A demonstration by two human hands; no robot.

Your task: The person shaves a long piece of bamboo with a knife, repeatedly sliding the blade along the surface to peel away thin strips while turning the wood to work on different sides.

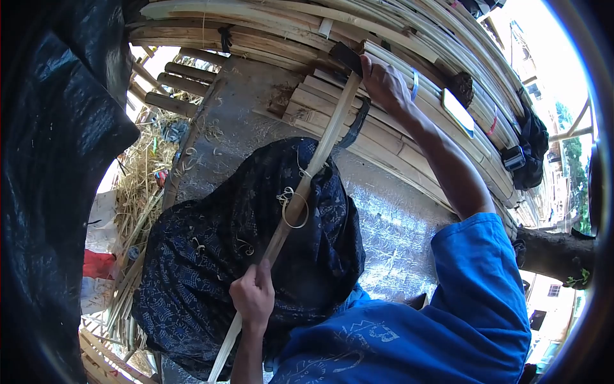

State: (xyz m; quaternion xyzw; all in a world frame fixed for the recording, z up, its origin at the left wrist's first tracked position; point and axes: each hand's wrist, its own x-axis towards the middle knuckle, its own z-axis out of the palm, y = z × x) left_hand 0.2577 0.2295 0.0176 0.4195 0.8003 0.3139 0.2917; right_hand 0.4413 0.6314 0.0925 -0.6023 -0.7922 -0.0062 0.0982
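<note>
A long pale bamboo strip point(285, 229) slants across my lap, over a dark patterned cloth point(211, 256). Near its lower part, my left hand point(252, 296) is closed around it. My right hand point(384, 82), arm stretched out, grips a knife point(346, 59) whose dark, broad blade lies across the strip's far end. The hand hides the knife's handle. A thin curled shaving point(295, 224) loops beside the middle of the strip, and smaller curls cling to the cloth.
Split bamboo slats point(384, 137) lie stacked ahead, with bundled strips point(268, 45) behind them. A phone-like white object point(458, 113) rests on the bundles at right. Shavings are scattered over the grey mat point(224, 121). Black sheeting point(57, 128) hangs at left.
</note>
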